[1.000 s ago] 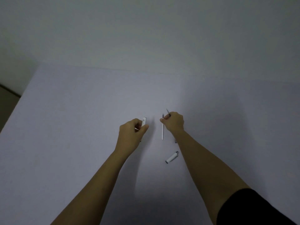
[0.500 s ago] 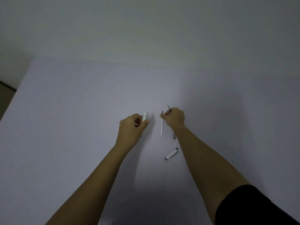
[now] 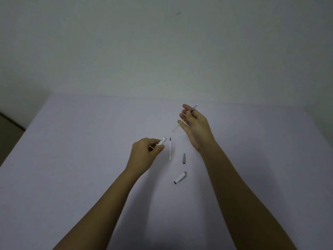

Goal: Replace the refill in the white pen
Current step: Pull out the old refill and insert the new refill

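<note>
My left hand (image 3: 146, 154) is closed around the white pen barrel (image 3: 162, 141), whose open end sticks out past my thumb. My right hand (image 3: 195, 127) is raised above the table and pinches a thin refill (image 3: 180, 123) between its fingertips, tilted with its dark tip up and to the right. A second refill (image 3: 170, 150) lies flat on the table between my hands, its black tip pointing away from me. A grey pen tip cone (image 3: 184, 158) lies just right of it. The white pen cap (image 3: 180, 177) rests nearer to me.
The pale lilac table (image 3: 72, 159) fills the lower view, with its far edge against a plain grey wall (image 3: 162, 51). The table's left edge runs diagonally at the left, with a dark floor strip (image 3: 7, 130) beyond it.
My right hand has lifted off the table, up and to the right, carrying one refill. The other refill stays on the table. My left hand still holds the barrel.
</note>
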The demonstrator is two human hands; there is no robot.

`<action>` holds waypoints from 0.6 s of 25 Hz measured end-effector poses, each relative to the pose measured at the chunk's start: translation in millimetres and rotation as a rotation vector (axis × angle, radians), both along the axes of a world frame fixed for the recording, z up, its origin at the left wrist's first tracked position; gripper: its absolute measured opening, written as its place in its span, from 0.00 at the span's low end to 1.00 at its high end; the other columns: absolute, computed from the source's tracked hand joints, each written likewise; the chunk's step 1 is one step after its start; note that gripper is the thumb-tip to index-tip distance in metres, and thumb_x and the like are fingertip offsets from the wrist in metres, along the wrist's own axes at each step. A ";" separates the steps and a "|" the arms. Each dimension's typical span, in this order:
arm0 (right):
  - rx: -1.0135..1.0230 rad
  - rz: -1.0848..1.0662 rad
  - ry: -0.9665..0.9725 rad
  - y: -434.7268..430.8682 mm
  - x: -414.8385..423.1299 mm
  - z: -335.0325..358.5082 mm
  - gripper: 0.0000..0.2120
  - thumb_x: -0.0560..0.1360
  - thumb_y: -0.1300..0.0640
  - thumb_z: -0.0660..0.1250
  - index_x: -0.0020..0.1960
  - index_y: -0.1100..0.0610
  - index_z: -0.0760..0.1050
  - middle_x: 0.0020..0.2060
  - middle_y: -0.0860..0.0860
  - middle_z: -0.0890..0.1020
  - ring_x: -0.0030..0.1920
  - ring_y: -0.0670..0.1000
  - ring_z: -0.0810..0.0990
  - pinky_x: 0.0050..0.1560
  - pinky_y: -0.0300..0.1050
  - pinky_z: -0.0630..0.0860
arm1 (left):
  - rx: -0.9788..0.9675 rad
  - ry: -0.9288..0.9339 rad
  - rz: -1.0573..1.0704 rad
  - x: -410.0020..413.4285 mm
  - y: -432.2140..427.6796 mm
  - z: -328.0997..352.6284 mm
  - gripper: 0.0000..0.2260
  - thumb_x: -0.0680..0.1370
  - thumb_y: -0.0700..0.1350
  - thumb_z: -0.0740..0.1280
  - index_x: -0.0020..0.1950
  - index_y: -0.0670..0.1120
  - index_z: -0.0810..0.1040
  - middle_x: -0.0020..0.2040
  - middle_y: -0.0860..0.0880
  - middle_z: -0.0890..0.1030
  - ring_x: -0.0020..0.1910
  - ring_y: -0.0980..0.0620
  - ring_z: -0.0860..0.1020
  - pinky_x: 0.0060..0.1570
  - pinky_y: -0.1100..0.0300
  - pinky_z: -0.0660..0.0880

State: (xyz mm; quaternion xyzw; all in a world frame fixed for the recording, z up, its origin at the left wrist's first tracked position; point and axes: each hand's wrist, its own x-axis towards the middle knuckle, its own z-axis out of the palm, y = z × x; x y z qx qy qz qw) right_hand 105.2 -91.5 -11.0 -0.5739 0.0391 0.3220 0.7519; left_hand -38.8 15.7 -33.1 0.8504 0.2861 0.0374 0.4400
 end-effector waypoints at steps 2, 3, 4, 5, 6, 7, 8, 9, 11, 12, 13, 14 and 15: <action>0.070 -0.018 -0.061 -9.7 -7.2 20.0 0.10 0.80 0.61 0.55 0.58 0.57 0.73 0.45 0.50 0.75 0.49 0.45 0.77 0.52 0.43 0.77 | -0.005 -0.036 -0.010 -2.3 -6.3 10.8 0.07 0.74 0.47 0.69 0.49 0.48 0.83 0.37 0.48 0.80 0.37 0.51 0.77 0.36 0.59 0.72; 0.091 -0.020 -0.084 -13.7 -10.7 29.3 0.10 0.80 0.61 0.56 0.57 0.57 0.73 0.44 0.50 0.75 0.48 0.45 0.78 0.52 0.42 0.78 | -0.014 -0.060 -0.007 -2.4 -9.7 17.8 0.07 0.74 0.47 0.69 0.49 0.49 0.83 0.38 0.48 0.81 0.38 0.50 0.77 0.37 0.57 0.73; 0.093 -0.018 -0.111 -17.2 -13.8 37.8 0.10 0.80 0.61 0.56 0.57 0.57 0.73 0.44 0.50 0.75 0.48 0.45 0.78 0.51 0.42 0.79 | -0.021 -0.090 -0.007 -1.8 -13.0 25.5 0.07 0.74 0.48 0.69 0.49 0.49 0.83 0.39 0.49 0.81 0.38 0.51 0.77 0.38 0.57 0.74; 0.092 -0.013 -0.133 -19.0 -16.3 45.0 0.10 0.80 0.61 0.56 0.57 0.56 0.74 0.44 0.50 0.75 0.48 0.45 0.78 0.51 0.41 0.79 | -0.024 -0.119 -0.012 -0.1 -15.7 33.0 0.07 0.74 0.48 0.69 0.49 0.50 0.83 0.39 0.50 0.81 0.38 0.52 0.77 0.38 0.57 0.74; 0.093 -0.009 -0.150 -20.7 -18.6 51.0 0.10 0.79 0.61 0.57 0.57 0.56 0.74 0.44 0.50 0.76 0.48 0.45 0.78 0.50 0.41 0.80 | -0.020 -0.148 -0.021 1.3 -18.3 40.1 0.07 0.73 0.48 0.69 0.49 0.50 0.83 0.39 0.51 0.81 0.38 0.53 0.77 0.38 0.58 0.75; 0.098 -0.008 -0.169 -23.0 -21.6 57.9 0.10 0.79 0.61 0.57 0.57 0.56 0.74 0.44 0.50 0.76 0.48 0.45 0.78 0.50 0.40 0.80 | -0.010 -0.176 -0.030 2.4 -21.4 48.1 0.06 0.73 0.48 0.69 0.49 0.50 0.83 0.39 0.52 0.80 0.39 0.53 0.77 0.38 0.59 0.74; 0.106 -0.009 -0.189 -25.8 -24.3 63.5 0.10 0.79 0.61 0.57 0.57 0.56 0.74 0.44 0.50 0.76 0.48 0.45 0.78 0.50 0.40 0.80 | 0.001 -0.202 -0.037 2.6 -24.0 55.1 0.06 0.73 0.48 0.69 0.48 0.50 0.83 0.39 0.52 0.80 0.38 0.54 0.77 0.38 0.60 0.74; 0.118 -0.009 -0.206 -28.6 -26.8 68.7 0.10 0.79 0.61 0.57 0.56 0.55 0.74 0.44 0.50 0.76 0.48 0.45 0.78 0.50 0.40 0.80 | 0.012 -0.225 -0.042 2.6 -26.5 61.6 0.06 0.73 0.47 0.69 0.48 0.50 0.83 0.38 0.53 0.80 0.38 0.54 0.77 0.38 0.61 0.73; 0.142 -0.014 -0.234 -34.9 -31.3 78.7 0.10 0.79 0.61 0.57 0.56 0.54 0.75 0.43 0.50 0.76 0.48 0.45 0.78 0.51 0.40 0.80 | 0.039 -0.264 -0.050 1.1 -31.0 72.4 0.06 0.73 0.47 0.69 0.48 0.49 0.83 0.38 0.55 0.79 0.37 0.56 0.76 0.37 0.64 0.72; 0.151 -0.016 -0.247 -38.2 -33.6 82.5 0.10 0.79 0.61 0.57 0.56 0.54 0.75 0.43 0.50 0.76 0.48 0.45 0.78 0.51 0.39 0.80 | 0.055 -0.278 -0.052 0.0 -33.0 76.9 0.07 0.73 0.47 0.69 0.48 0.49 0.83 0.38 0.54 0.79 0.37 0.56 0.76 0.37 0.64 0.72; 0.156 -0.013 -0.256 -40.5 -36.3 85.1 0.10 0.79 0.62 0.57 0.56 0.54 0.75 0.43 0.50 0.75 0.48 0.45 0.78 0.51 0.39 0.80 | 0.071 -0.288 -0.053 -0.8 -34.4 80.5 0.07 0.73 0.47 0.70 0.49 0.48 0.83 0.38 0.54 0.79 0.37 0.56 0.76 0.36 0.64 0.72; 0.160 -0.007 -0.261 -42.5 -39.4 87.2 0.10 0.79 0.62 0.57 0.56 0.54 0.75 0.44 0.50 0.75 0.48 0.45 0.78 0.51 0.39 0.80 | 0.085 -0.297 -0.053 -1.7 -35.3 83.4 0.07 0.73 0.47 0.69 0.49 0.48 0.83 0.38 0.53 0.79 0.36 0.56 0.76 0.36 0.65 0.72; 0.164 -0.002 -0.269 -44.7 -43.3 89.8 0.10 0.79 0.61 0.57 0.55 0.54 0.75 0.44 0.50 0.75 0.48 0.45 0.78 0.51 0.39 0.80 | 0.093 -0.308 -0.058 -3.7 -36.7 86.7 0.07 0.73 0.47 0.69 0.49 0.48 0.83 0.38 0.54 0.79 0.36 0.57 0.76 0.36 0.65 0.72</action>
